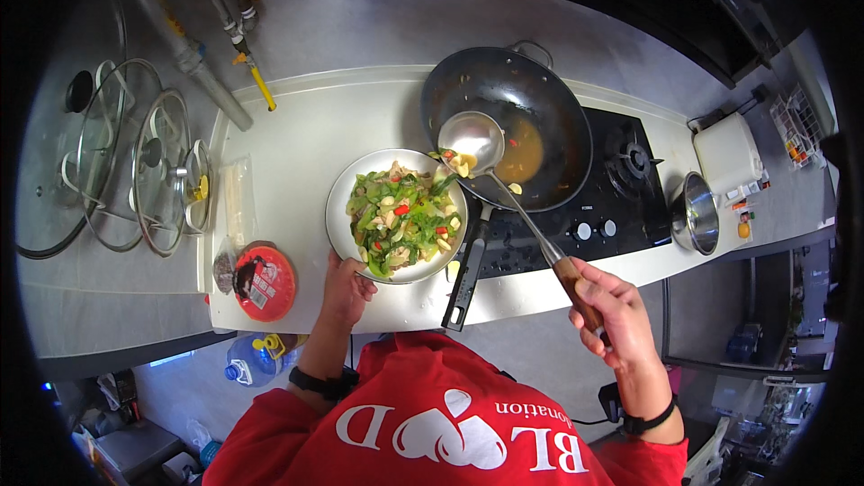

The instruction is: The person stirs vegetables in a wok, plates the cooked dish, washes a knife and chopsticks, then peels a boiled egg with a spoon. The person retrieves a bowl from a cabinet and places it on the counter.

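Note:
My left hand (347,288) grips the near rim of a white plate (339,219). Stir-fried greens (398,223) with red chili, garlic cloves and pieces of what looks like meat are heaped on it. In my right hand (611,307) is the wooden handle of a metal ladle (480,135). The ladle's bowl is tilted over the gap between plate and wok, with garlic and greens at its lip. Beneath and beyond it, a dark wok (567,128) holds a shallow pool of brownish sauce (523,152). The wok's black handle (469,273) points toward me, just right of the plate.
The wok stands on a black gas hob (638,216); its right burner (634,160) is exposed. Right of that are a steel bowl (698,216) and a white appliance (729,152). Leftward lie a red-lidded tub (266,283), a plastic packet (237,202) and racked glass lids (162,179).

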Demonstrator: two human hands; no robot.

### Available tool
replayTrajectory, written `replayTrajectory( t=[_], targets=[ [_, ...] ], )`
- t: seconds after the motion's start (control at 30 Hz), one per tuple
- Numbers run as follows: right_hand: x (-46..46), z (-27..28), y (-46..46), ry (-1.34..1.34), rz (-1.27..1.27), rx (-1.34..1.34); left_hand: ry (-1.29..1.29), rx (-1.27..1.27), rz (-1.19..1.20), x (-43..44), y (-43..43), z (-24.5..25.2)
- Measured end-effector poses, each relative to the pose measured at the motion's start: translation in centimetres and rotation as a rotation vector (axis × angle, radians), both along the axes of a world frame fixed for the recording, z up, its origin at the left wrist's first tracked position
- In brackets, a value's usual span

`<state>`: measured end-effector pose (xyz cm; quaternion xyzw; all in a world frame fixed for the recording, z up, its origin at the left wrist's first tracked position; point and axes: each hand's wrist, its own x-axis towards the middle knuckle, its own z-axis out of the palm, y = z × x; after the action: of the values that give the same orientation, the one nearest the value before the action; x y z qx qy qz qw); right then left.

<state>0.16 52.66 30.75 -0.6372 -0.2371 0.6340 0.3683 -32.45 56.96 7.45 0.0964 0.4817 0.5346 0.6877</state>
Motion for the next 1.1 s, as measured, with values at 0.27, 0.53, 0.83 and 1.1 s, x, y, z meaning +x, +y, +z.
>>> replayTrajectory(
  t=[0.27,0.53,0.83,1.1],
  targets=[
    [-3.1,-0.1,-4.1,-0.956,0.632,0.640,-0.005,0.009,-0.008,-0.1,0.0,-0.4],
    [2.9,-5.4,3.9,-0.896,0.256,0.545,-0.023,0.046,0.017,-0.5,0.0,0.2],
    [6.6,-7.7,7.1,-0.588,0.089,0.194,0.017,0.045,0.011,-0.7,-0.3,0.3],
    [1.9,-6.6,5.9,-0.200,0.085,0.087,0.004,0.044,0.042,-0.9,0.4,-0.1]
  ],
)
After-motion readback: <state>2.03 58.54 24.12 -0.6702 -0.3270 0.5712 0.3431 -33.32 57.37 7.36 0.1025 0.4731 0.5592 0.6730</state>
